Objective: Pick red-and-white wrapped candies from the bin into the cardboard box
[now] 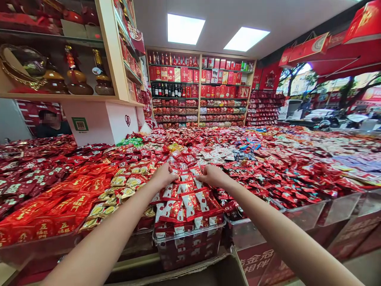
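Note:
Both my arms reach forward over a clear plastic bin (pixel 190 234) heaped with red-and-white candy packets (pixel 191 204). My left hand (pixel 163 176) is closed, fingers curled, at the back left of the heap. It pinches the edge of a red-and-white packet. My right hand (pixel 212 176) mirrors it at the back right, thumb and fingers closed on another packet (pixel 197 171). Between the hands the packets lie in rough rows. My fingertips are partly hidden, so their exact grip is hard to see.
Gold-wrapped sweets (pixel 119 180) and red packets (pixel 76 202) lie left; dark red packets (pixel 285 182) lie right. An open cardboard box (pixel 205 274) stands below the bin. Shelves (pixel 199 89) line the back wall. A person (pixel 52 124) is behind the counter at left.

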Demonstrator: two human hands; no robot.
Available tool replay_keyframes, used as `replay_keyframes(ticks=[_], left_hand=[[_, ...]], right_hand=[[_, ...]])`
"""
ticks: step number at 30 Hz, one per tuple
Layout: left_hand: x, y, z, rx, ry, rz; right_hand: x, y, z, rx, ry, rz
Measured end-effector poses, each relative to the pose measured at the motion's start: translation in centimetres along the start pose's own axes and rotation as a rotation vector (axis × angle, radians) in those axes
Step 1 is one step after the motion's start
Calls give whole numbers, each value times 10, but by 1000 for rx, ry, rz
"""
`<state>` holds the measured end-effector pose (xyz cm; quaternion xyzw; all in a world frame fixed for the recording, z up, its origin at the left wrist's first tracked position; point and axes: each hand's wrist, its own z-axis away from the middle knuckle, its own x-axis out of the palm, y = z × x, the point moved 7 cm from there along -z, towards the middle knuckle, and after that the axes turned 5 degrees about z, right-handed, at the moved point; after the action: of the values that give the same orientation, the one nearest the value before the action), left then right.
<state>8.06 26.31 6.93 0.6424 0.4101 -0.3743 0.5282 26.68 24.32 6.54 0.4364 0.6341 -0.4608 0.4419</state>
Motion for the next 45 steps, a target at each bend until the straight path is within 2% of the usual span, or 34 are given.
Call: replay_keyframes(ticks=[7,12,15,20,26,31,35,38,40,41,42,43,44,45], left_hand=[[3,1,6,-1,-13,-25],[-9,-1,19,65,-9,-3],[-12,-8,32,113,-76,37],[-7,-11,49,158,-195,106],[-4,1,51,148,-139,108],[-6,1,55,153,-90,141],[-23,4,72,168,-18,189],[-44,8,102,193,7,241],[-48,4,131,213,-81,304],[-40,-2,148,210,-202,380],[-25,-11,168,184,-380,431],[-7,-25,189,136,-533,456],[13,-41,210,62,-655,489],[32,-57,228,0,-721,525]], right_hand=[[3,-6,-2,-6,11,-42],[5,-1,0,-10,-21,-67],[5,4,3,-4,-47,-86],[8,6,5,2,-65,-76],[6,-3,5,-5,-32,-30],[7,-5,8,-22,-28,-29],[5,-1,8,-24,7,-44],[-10,-3,21,-7,90,-47],[-22,-10,45,-43,130,-122],[-24,-17,60,-99,101,-197],[-21,-27,79,-183,28,-292],[-11,-40,100,-292,-108,-387],[3,-53,122,-390,-253,-446],[22,-67,144,-475,-409,-467]])
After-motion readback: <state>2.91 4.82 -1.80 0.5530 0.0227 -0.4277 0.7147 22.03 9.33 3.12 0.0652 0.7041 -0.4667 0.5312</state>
